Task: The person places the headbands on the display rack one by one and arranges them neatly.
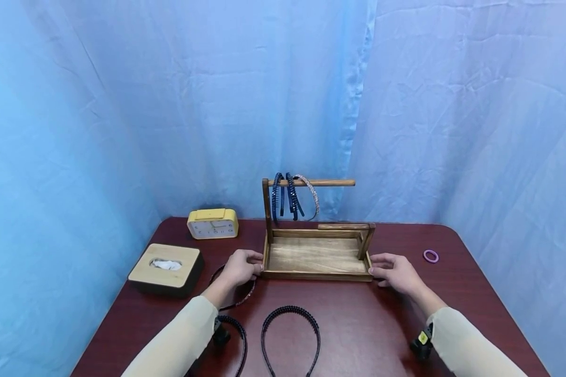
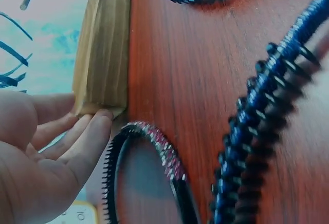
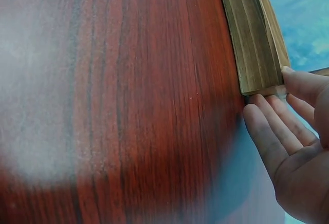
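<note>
A wooden stand [image 1: 318,276] with a shallow tray base and two posts with side rods rests on the table. Several headbands, including a dark beaded one [image 1: 292,196] and a glittery pale one [image 1: 313,193], hang from its upper rod. At the tray's left end my left hand [image 1: 239,268] touches the wood with nearly straight fingers. My right hand [image 1: 397,272] rests against the opposite end, thumb and fingertips at the corner in the right wrist view. Just beneath the left hand lies a sparkly headband [image 2: 159,147], partly hidden by that hand in the head view.
A black headband [image 1: 290,309] lies in front of the stand, another [image 1: 239,335] beside the left sleeve. To the left are a tissue box [image 1: 188,256] and a yellow alarm clock [image 1: 212,213]. A purple ring [image 1: 431,256] lies at the right. Blue curtains [image 1: 217,104] surround the table.
</note>
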A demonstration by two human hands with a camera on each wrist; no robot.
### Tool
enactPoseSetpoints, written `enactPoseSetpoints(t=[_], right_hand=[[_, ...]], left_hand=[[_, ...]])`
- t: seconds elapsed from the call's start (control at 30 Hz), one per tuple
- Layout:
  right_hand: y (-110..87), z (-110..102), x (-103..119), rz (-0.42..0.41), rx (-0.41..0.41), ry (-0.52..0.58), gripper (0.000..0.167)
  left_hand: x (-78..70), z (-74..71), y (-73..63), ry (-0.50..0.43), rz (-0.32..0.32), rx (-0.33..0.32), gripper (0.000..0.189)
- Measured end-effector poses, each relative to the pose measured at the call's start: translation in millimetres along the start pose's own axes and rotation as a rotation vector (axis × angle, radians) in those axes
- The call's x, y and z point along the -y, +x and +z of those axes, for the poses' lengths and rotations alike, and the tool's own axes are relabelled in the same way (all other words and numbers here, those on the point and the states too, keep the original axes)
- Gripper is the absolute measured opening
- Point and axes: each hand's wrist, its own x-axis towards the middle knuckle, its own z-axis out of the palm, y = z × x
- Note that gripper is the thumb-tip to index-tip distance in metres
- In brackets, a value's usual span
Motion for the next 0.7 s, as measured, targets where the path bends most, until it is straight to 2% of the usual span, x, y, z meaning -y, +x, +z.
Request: enactPoseSetpoints(t=[0.2, 0.27, 0.47, 0.7], right_hand=[[0.8, 0.8, -0.8, 0.015, -0.010, -0.006, 0.048], [1.1, -0.8, -1.1, 0.011, -0.008, -0.012, 0.049], [1.6, -1.0, -1.7, 0.004, 0.005, 0.004, 0.050], [0.7, -1.7, 2.0, 0.034, -0.002, 0.010, 0.049]], left_hand=[[4.9, -16.1, -24.7, 0.267, 0.087, -0.069, 0.021], [8.1, -19.3, -33.4, 0.327, 0.114, -0.081, 0.018], [25.9, -23.7, -53.3, 0.371, 0.148, -0.106, 0.017], [36.3, -22.6, -59.9, 0.389, 0.164, -0.072, 0.027]])
